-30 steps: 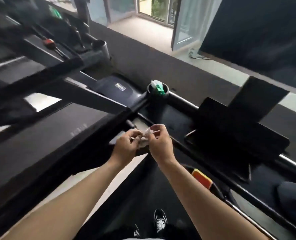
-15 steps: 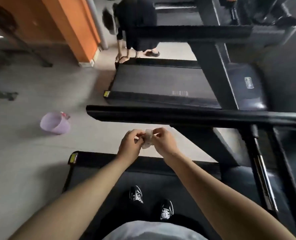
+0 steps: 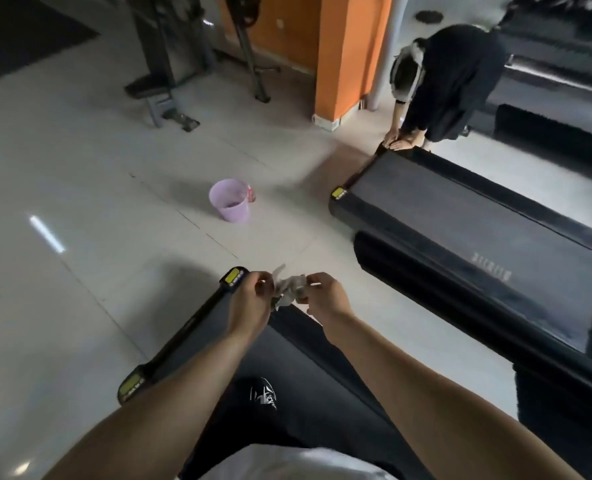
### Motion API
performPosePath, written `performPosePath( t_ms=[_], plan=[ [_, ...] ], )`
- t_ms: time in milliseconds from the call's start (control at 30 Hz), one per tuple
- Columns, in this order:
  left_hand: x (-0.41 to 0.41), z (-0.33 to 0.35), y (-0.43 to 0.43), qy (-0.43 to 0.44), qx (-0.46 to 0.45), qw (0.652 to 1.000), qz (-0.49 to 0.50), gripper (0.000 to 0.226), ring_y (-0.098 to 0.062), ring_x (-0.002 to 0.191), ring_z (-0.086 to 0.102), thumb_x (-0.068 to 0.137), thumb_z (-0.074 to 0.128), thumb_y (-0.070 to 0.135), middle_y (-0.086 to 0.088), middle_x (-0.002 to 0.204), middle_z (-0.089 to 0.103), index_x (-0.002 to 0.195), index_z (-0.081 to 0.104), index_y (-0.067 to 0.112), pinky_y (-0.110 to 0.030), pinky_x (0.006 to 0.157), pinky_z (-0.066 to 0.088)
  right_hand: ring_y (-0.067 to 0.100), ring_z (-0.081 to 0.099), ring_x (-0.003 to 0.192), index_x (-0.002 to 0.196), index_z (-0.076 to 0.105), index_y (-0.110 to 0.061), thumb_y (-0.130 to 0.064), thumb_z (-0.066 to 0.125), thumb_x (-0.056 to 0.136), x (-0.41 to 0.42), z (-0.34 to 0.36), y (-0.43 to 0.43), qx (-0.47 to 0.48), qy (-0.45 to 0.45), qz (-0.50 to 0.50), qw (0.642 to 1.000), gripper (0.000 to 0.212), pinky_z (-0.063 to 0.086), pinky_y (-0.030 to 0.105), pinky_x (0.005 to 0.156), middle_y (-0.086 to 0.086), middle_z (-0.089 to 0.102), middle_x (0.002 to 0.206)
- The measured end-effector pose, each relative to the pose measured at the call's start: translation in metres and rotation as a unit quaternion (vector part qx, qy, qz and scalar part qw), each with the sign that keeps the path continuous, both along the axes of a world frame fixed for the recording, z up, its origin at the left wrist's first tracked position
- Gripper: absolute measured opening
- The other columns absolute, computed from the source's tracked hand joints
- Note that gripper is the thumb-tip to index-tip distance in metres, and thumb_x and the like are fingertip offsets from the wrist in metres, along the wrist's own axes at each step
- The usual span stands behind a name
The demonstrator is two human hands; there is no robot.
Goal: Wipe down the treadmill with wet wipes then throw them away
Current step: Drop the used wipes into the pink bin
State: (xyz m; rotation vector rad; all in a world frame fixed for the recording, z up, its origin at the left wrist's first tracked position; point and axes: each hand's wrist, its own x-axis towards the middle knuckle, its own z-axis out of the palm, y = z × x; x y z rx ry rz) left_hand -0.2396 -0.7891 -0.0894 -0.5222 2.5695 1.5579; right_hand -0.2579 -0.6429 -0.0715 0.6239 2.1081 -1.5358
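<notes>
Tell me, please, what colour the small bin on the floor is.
The bin is pale purple, seen best in the head view.

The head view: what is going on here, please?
Someone stands on a treadmill and holds a crumpled wipe; the left hand and the right hand each pinch it. A purple bin stands on the floor ahead, apart from the treadmill. The wipe is not thrown away yet. Another person bends over the end of the next treadmill.

Upper centre, orange pillar (image 3: 343, 57); upper right, person in black (image 3: 457, 71) bending low; upper left, gym machine (image 3: 170, 46) on pale floor (image 3: 80, 174).
</notes>
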Motion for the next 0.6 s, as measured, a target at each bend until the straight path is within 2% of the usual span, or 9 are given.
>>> performPosePath(
  t_ms=[67,167,200,267,333,367,433,500,600],
  plan=[
    [-0.021,-0.002,-0.042,-0.002,0.023,0.999,0.045,0.013,-0.009,0.081,0.067,0.104,0.054,0.025,0.010,0.088,0.069,0.097,0.064,0.020,-0.031,0.069,0.052,0.024,0.069,0.095,0.099,0.063,-0.023,-0.008,0.047,0.094,-0.026,0.001,-0.042,-0.017,-0.023,0.009,1.000,0.022,0.059,0.040,0.086,0.002,0.071,0.096],
    [-0.051,-0.003,-0.106,0.003,0.090,0.991,0.099,0.010,-0.024,0.086,0.072,0.103,0.053,0.015,-0.004,0.095,0.072,0.100,0.063,0.017,-0.045,0.076,0.061,0.025,0.070,0.095,0.099,0.065,-0.024,-0.007,0.044,0.095,-0.065,0.000,-0.105,-0.024,-0.038,0.019,0.999,0.027,0.059,0.046,0.089,0.002,0.072,0.094],
    [-0.060,-0.002,-0.125,0.000,0.114,0.987,0.113,0.010,-0.027,0.087,0.072,0.103,0.052,0.011,-0.009,0.097,0.071,0.102,0.062,0.013,-0.043,0.075,0.062,0.026,0.070,0.094,0.100,0.066,-0.023,-0.008,0.045,0.094,-0.079,-0.002,-0.124,-0.030,-0.036,0.020,0.999,0.027,0.059,0.047,0.089,0.003,0.073,0.096],
    [-0.076,0.002,-0.161,-0.005,0.136,0.981,0.139,0.014,-0.030,0.085,0.073,0.103,0.046,0.002,-0.017,0.098,0.069,0.102,0.059,0.008,-0.038,0.073,0.063,0.027,0.072,0.087,0.096,0.067,-0.020,-0.006,0.044,0.095,-0.103,-0.005,-0.160,-0.057,-0.041,0.009,0.997,0.027,0.061,0.044,0.083,0.008,0.074,0.095],
    [-0.090,0.003,-0.192,-0.021,0.123,0.980,0.158,0.020,-0.034,0.083,0.072,0.101,0.043,-0.004,-0.021,0.096,0.068,0.096,0.059,0.007,-0.045,0.077,0.063,0.027,0.072,0.072,0.094,0.068,-0.008,0.004,0.041,0.094,-0.125,-0.004,-0.191,-0.122,-0.072,-0.029,0.989,0.029,0.062,0.036,0.069,0.014,0.073,0.090],
    [-0.095,0.003,-0.206,-0.030,0.116,0.979,0.167,0.021,-0.035,0.082,0.072,0.100,0.043,-0.004,-0.020,0.092,0.068,0.093,0.060,0.006,-0.046,0.078,0.062,0.028,0.072,0.069,0.097,0.068,-0.002,0.007,0.041,0.093,-0.134,-0.003,-0.205,-0.160,-0.093,-0.047,0.982,0.029,0.062,0.035,0.068,0.016,0.073,0.088],
    [-0.108,0.004,-0.228,-0.042,0.104,0.976,0.186,0.017,-0.029,0.078,0.071,0.099,0.051,0.001,-0.010,0.083,0.070,0.091,0.064,0.008,-0.034,0.072,0.060,0.030,0.072,0.071,0.099,0.067,0.001,0.009,0.043,0.092,-0.151,-0.002,-0.229,-0.216,-0.122,-0.068,0.966,0.027,0.062,0.039,0.076,0.017,0.072,0.084],
    [-0.122,0.006,-0.243,-0.050,0.106,0.976,0.186,0.016,-0.017,0.075,0.066,0.100,0.056,0.012,-0.001,0.081,0.071,0.090,0.069,0.014,-0.023,0.062,0.051,0.031,0.071,0.075,0.097,0.068,-0.002,0.006,0.045,0.092,-0.168,-0.007,-0.249,-0.242,-0.132,-0.063,0.959,0.025,0.060,0.042,0.084,0.015,0.070,0.085],
    [-0.147,0.008,-0.256,-0.053,0.159,0.971,0.173,0.025,-0.001,0.071,0.067,0.102,0.054,0.016,0.008,0.075,0.073,0.086,0.071,0.025,-0.016,0.065,0.051,0.032,0.073,0.086,0.101,0.071,-0.004,0.002,0.049,0.090,-0.197,-0.018,-0.279,-0.250,-0.130,-0.058,0.958,0.025,0.059,0.043,0.086,0.015,0.072,0.092]
  ],
)
